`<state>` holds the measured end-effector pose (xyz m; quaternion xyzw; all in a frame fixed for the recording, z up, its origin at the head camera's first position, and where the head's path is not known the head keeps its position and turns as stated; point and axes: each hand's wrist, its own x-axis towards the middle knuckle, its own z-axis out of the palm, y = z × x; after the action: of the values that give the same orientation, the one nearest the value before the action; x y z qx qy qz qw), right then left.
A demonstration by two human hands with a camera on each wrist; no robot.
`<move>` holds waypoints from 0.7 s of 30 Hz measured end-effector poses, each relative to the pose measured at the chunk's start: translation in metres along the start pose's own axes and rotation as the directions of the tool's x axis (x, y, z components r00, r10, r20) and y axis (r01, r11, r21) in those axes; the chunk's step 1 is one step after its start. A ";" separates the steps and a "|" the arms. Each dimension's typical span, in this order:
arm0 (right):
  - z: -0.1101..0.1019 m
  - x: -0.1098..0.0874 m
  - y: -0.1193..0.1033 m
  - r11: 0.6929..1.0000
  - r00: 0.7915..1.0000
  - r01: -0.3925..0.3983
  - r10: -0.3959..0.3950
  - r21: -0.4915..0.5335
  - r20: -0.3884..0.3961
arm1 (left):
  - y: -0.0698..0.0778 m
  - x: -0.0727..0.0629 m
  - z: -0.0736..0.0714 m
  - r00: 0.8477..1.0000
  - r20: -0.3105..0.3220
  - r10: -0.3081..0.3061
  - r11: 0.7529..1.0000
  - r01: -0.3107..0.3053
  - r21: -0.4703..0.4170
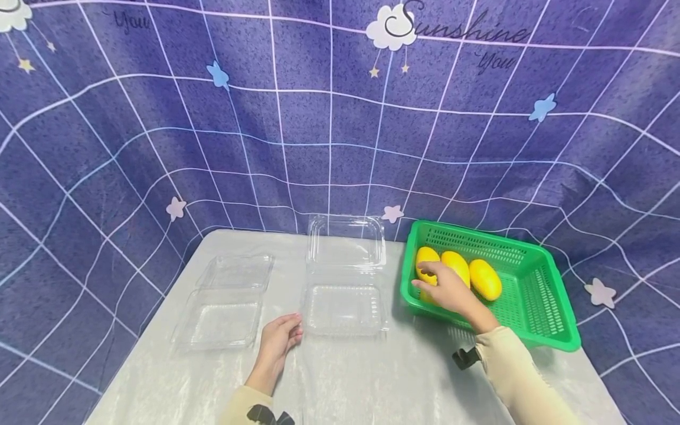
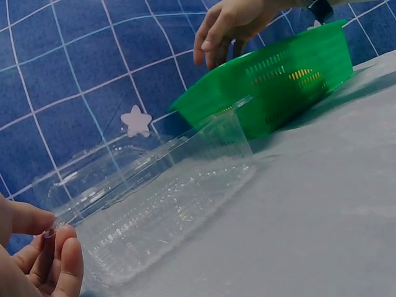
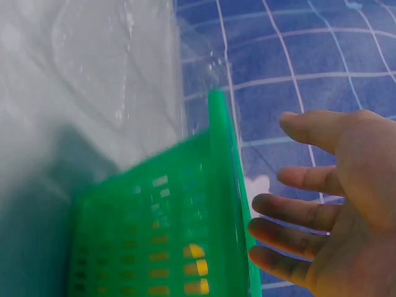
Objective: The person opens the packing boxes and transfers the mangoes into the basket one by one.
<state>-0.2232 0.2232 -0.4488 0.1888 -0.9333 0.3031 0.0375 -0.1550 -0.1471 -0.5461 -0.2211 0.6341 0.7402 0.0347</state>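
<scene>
My left hand [image 1: 278,342] is at the left side of a hinged clear plastic container [image 1: 344,310], whose lid stands raised behind its base. In the left wrist view, thumb and finger pinch the corner of its rim. Over the left end of a green plastic basket [image 1: 478,243] hovers my right hand [image 1: 446,286], fingers spread and nothing in its grasp. Several yellow mangoes [image 1: 484,279] lie in that basket, some partly hidden beneath the right hand. From the right wrist view, the open palm [image 3: 365,204] appears above the basket's rim.
A second clear container [image 1: 223,324], opened out flat, lies on the table's left side. The pale table [image 1: 361,383] meets a blue-purple grid curtain [image 1: 329,118] behind and at both sides. The basket's raised rim stands at the right.
</scene>
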 end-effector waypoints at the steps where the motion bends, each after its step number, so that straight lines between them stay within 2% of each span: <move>1: 0.002 0.000 -0.003 1.000 1.000 0.005 -0.005 0.006 -0.013 | 0.000 0.000 0.000 1.000 -0.001 0.002 1.000 -0.002 -0.001; 8: 0.014 -0.002 -0.023 0.999 0.996 0.051 -0.050 0.014 -0.072 | 0.002 -0.002 -0.002 1.000 -0.007 0.007 1.000 -0.007 -0.006; 17: 0.031 -0.004 -0.046 0.995 0.995 0.095 -0.093 0.035 -0.037 | 0.000 -0.002 -0.005 1.000 -0.015 0.003 1.000 -0.003 -0.028; 21: 0.043 -0.006 -0.058 0.996 0.996 0.090 -0.090 -0.003 -0.025 | -0.001 -0.002 -0.006 1.000 -0.015 0.005 1.000 -0.005 -0.027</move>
<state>-0.1943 0.1571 -0.4533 0.2269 -0.9236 0.3024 0.0631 -0.1512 -0.1521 -0.5464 -0.2256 0.6249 0.7470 0.0250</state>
